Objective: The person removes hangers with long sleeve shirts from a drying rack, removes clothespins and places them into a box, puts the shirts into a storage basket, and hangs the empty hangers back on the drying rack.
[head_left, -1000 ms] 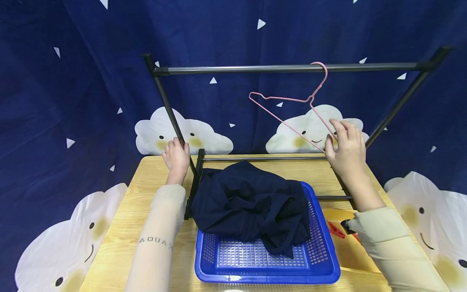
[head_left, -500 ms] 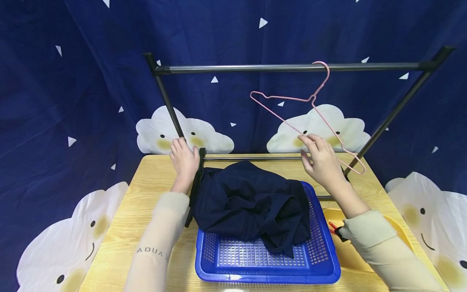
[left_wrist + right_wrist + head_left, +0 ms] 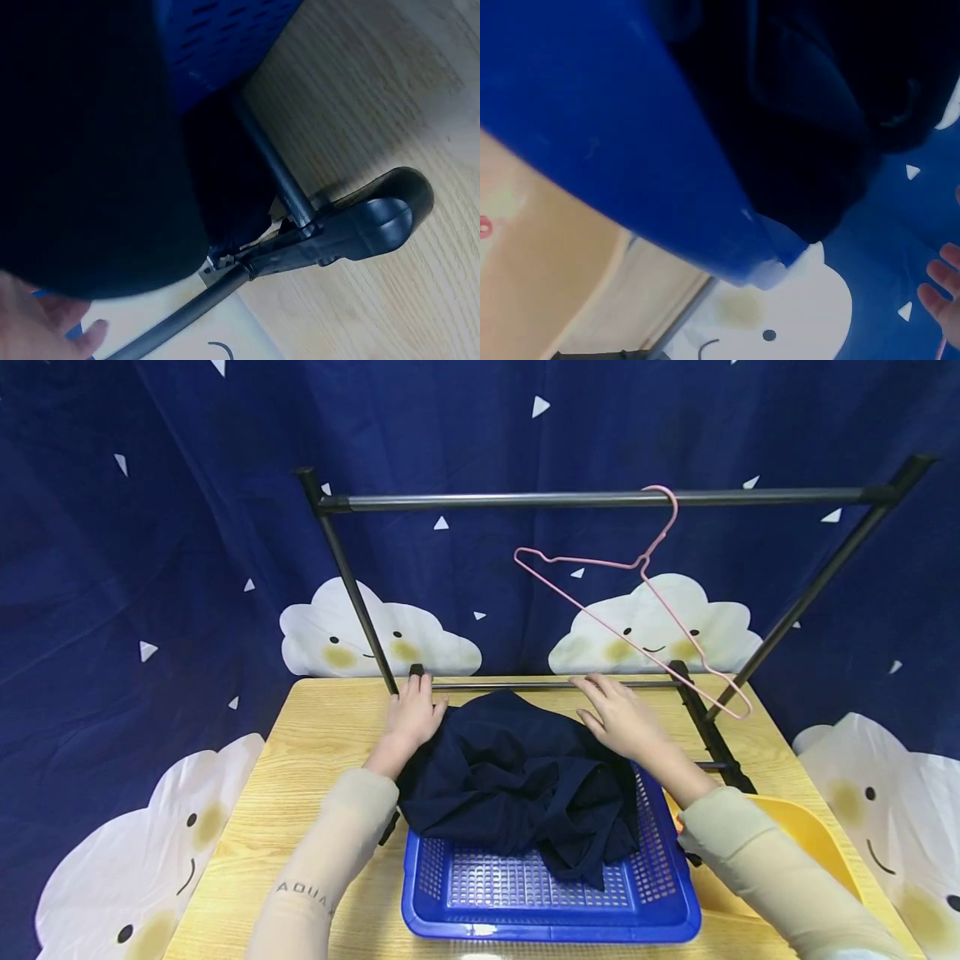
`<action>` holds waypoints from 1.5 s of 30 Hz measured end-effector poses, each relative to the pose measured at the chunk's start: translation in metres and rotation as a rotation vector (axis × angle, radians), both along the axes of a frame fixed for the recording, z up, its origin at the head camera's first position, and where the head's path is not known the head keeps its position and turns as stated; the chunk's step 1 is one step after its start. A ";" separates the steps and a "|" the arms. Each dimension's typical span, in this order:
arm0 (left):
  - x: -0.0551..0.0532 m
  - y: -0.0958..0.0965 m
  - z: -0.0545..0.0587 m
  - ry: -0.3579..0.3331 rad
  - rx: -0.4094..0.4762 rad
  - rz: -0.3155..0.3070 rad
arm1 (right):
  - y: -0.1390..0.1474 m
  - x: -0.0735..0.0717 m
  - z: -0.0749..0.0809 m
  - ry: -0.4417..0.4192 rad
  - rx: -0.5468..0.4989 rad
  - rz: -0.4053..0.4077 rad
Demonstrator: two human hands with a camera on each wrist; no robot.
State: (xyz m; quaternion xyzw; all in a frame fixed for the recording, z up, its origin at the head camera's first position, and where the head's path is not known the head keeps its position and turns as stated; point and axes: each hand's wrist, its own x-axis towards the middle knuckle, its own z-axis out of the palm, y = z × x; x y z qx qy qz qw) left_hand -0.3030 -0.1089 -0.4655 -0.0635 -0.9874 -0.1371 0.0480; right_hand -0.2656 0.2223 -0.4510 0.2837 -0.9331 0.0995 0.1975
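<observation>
A bunched dark navy cloth garment lies in a blue perforated plastic basket. My left hand is at the garment's back left edge, its fingers relaxed and pointing away from me. Over the back right part of the garment hovers my right hand, fingers spread with nothing between them. Only the fingers of the right hand enter at the right edge of the right wrist view. A pink wire hanger hangs on the rack's top bar, apart from both hands.
The black rack's left post and right post rise on either side of the basket. A yellow tray sits at the right, partly under my right sleeve. The wooden table backs onto a blue curtain with clouds.
My left hand has left the rack's left post and moved right to the garment. My right hand has let the hanger go and come down leftward over the garment.
</observation>
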 end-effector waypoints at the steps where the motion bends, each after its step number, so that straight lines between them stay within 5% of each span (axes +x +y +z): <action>1: 0.002 0.001 -0.001 -0.033 -0.017 -0.012 | -0.001 0.000 -0.003 -0.018 0.014 0.003; 10: 0.013 0.008 -0.010 -0.303 -0.056 -0.041 | -0.002 0.002 -0.021 -0.223 0.077 0.015; 23: 0.021 0.012 -0.022 -0.377 -0.038 0.044 | -0.001 0.004 -0.030 -0.435 0.186 -0.048; 31: 0.021 0.016 -0.024 -0.363 -0.053 0.037 | -0.002 0.005 -0.030 -0.374 0.234 -0.024; 45: 0.024 0.023 -0.025 -0.216 -0.069 -0.047 | 0.001 0.000 -0.035 -0.199 0.103 0.068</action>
